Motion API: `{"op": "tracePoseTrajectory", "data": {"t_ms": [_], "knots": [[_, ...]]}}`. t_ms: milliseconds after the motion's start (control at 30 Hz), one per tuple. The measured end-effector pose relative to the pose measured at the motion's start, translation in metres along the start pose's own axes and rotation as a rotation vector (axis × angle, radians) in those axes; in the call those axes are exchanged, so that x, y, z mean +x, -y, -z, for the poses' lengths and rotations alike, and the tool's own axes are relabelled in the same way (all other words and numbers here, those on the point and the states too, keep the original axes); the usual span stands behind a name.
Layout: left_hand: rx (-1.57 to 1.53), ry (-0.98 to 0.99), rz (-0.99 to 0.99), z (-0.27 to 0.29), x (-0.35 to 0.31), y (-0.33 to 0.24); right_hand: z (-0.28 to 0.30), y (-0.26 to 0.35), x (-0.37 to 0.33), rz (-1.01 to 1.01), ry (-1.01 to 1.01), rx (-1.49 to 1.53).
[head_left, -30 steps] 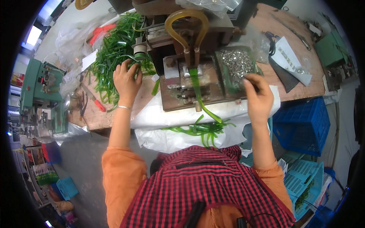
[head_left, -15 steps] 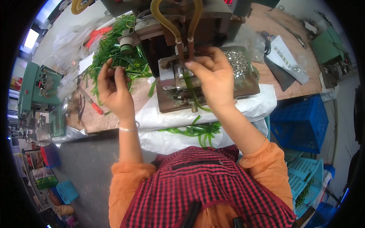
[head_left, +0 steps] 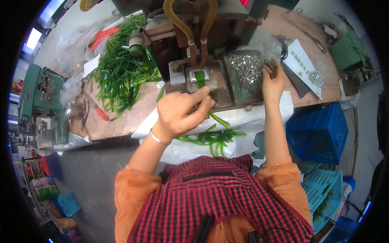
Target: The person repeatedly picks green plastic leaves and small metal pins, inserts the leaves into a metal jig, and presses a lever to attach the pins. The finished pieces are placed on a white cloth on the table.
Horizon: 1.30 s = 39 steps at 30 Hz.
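A flat green plastic strip (head_left: 201, 79) lies with its end on a small shiny metal block (head_left: 193, 74) under two copper-coloured rods (head_left: 198, 52) of a bench machine. My left hand (head_left: 179, 111) is closed on the strip in front of the block, and the strip's tail comes out below my fingers. At the far side of a tray (head_left: 242, 94) of small silvery metal pieces (head_left: 247, 68), my right hand (head_left: 273, 83) has its darkened fingertips drawn together. Whether anything sits between those fingertips is too small to make out.
A heap of green strips (head_left: 125, 73) covers the bench left of the machine, near a red-handled tool (head_left: 102, 114). More strips (head_left: 214, 137) lie on white sheeting by my lap. Papers (head_left: 303, 67) lie at right, above a blue crate (head_left: 318, 133).
My left hand has come from beside the heap to the strip at the machine's front. My right hand has left the rods and moved right to the tray of metal pieces.
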<state>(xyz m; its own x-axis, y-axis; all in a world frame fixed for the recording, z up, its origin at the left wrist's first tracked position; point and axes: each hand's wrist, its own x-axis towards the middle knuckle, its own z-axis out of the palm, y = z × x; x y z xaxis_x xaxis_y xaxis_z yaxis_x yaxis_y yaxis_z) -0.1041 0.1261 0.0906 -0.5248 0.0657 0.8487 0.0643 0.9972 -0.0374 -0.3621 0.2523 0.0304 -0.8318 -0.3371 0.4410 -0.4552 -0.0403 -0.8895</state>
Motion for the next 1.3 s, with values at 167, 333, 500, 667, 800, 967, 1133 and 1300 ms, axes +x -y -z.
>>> {"op": "tracePoseTrajectory", "data": {"t_ms": [167,333,500,667,800,967,1133,1300], "knots": [[-0.005,-0.001,0.022,-0.001,-0.002,0.001,0.015,0.010,-0.031,0.053,0.292,-0.496],[-0.049,-0.050,0.112,0.000,-0.006,-0.007,0.005,0.019,-0.038,0.205,0.330,-0.729],[0.065,-0.104,0.350,0.033,-0.036,-0.033,0.003,0.014,-0.047,0.233,0.224,-0.619],[0.439,-0.125,0.560,0.065,-0.018,0.037,0.000,0.033,-0.038,-0.067,0.163,-0.415],[0.641,0.272,0.646,0.027,-0.053,0.106,-0.019,0.033,-0.028,0.033,0.168,-0.273],[0.721,0.479,0.787,-0.023,-0.122,0.134,-0.011,0.015,-0.026,0.081,0.149,-0.517],[0.475,0.178,0.762,0.001,-0.113,0.120,0.051,0.007,-0.048,0.029,0.032,-0.506],[-0.159,-0.324,1.078,0.030,-0.101,0.102,0.031,0.036,-0.048,-0.108,0.147,-0.050]]}}
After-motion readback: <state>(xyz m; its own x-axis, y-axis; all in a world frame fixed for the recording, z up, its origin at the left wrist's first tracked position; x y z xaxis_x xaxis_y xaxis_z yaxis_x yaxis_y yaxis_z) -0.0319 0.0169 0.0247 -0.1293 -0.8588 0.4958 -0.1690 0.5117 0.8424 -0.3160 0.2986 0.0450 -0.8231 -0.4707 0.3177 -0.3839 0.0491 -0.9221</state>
